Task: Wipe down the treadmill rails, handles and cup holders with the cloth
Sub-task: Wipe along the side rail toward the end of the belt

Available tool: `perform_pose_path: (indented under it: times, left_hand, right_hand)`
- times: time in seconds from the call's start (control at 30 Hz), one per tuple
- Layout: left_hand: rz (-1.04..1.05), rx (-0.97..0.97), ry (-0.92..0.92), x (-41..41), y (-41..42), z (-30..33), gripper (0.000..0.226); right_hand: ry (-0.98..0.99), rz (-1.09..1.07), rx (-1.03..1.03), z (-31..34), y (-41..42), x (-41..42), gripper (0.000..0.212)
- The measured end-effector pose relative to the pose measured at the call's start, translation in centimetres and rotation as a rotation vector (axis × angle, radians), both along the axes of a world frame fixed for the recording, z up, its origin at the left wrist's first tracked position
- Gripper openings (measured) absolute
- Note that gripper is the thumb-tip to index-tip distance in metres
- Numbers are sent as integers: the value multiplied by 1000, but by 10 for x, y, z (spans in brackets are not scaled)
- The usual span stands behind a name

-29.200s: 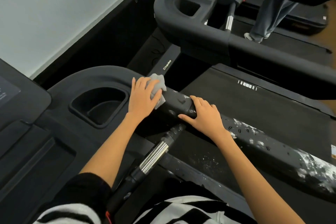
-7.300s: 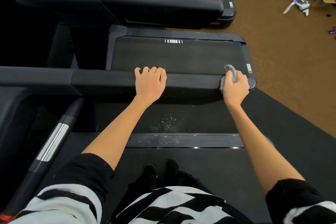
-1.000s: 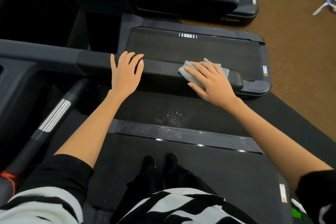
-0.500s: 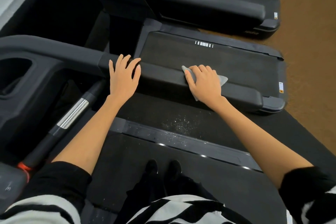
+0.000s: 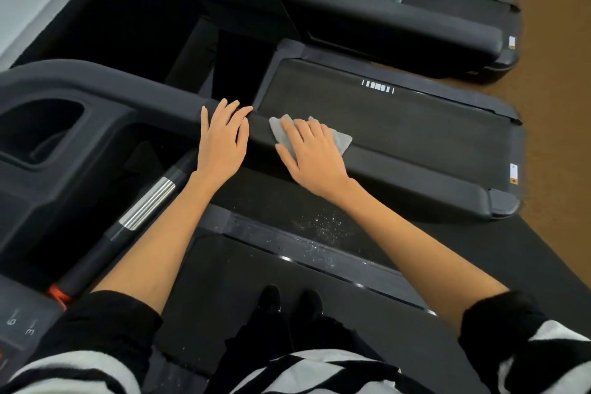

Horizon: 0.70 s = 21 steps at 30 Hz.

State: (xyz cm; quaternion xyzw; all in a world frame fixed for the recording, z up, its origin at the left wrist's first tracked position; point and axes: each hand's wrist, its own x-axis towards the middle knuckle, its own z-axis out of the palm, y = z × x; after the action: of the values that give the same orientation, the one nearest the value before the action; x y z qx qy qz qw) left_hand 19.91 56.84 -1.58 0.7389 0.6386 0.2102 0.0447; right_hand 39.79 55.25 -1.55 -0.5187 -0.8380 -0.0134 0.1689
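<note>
Head view: the right hand lies flat, fingers straight and spread, pressing a small grey cloth onto the top of the dark grey padded side rail of the treadmill. The cloth sits just right of centre, with corners showing past the fingertips at about 10 o'clock and past the knuckles at 2 o'clock. The left hand rests open, palm down, on the same rail just beside the right, toward 9 o'clock — the two hands are close but not touching.

As for progress, the rail from the cloth out to its end cap at 4 o'clock looks clean and even, though in this dark finish I cannot be sure. White specks lie on the black deck strip below the rail, at 6 o'clock from the cloth. The deep black cup holder at 9 o'clock and the black handle with a ribbed silver grip at 8 o'clock appear to be left, as does the rail on the other side — out of view.

The rail's long axis runs from 10 o'clock, at the console, down to 4 o'clock. The cloth is spread along that same line, and the right hand's fingers point toward 11 o'clock, across it.
</note>
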Motion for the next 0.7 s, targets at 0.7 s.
perform_pose_path:
  times: [0.7]
  left_hand:
    - [-177, -41, -283, 28, -9, 23, 55]
  right_hand:
    - [1056, -92, -382, 45, 11, -48, 42]
